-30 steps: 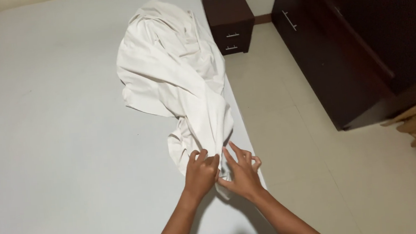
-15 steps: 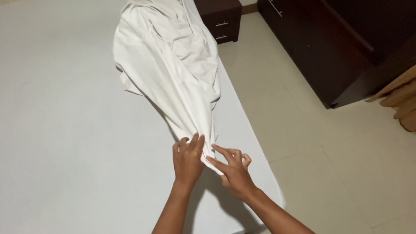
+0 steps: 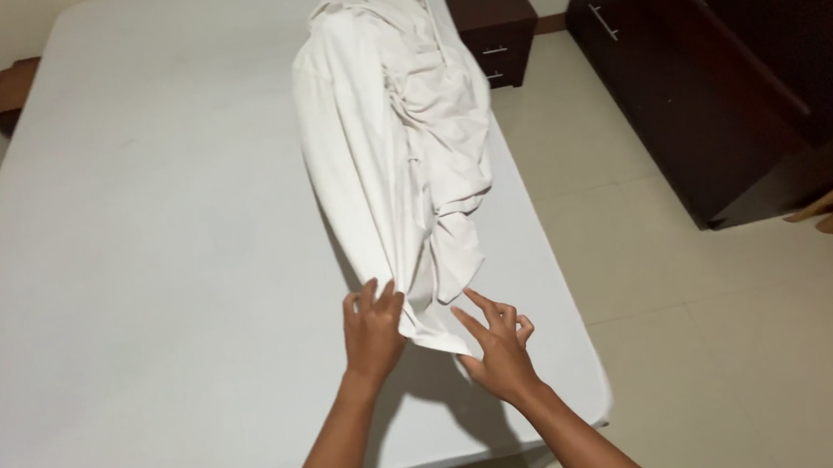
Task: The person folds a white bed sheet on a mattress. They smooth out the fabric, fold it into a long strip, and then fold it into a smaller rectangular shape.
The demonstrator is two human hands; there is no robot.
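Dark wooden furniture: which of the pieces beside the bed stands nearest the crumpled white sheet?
The small bedside cabinet with two drawers, at the bed's far corner near the sheet. The tall wardrobe stands across the floor.

Soft, even indoor light, fairly dim at the right of the frame. Faint shadows lie under the forearms at lower centre. Focus is sharp, with slight wide-angle bending at the edges.

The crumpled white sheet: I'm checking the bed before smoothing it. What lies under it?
The sheet lies on a white mattress. Both hands, left and right, are at its near corner. Anything beneath its folds is hidden.
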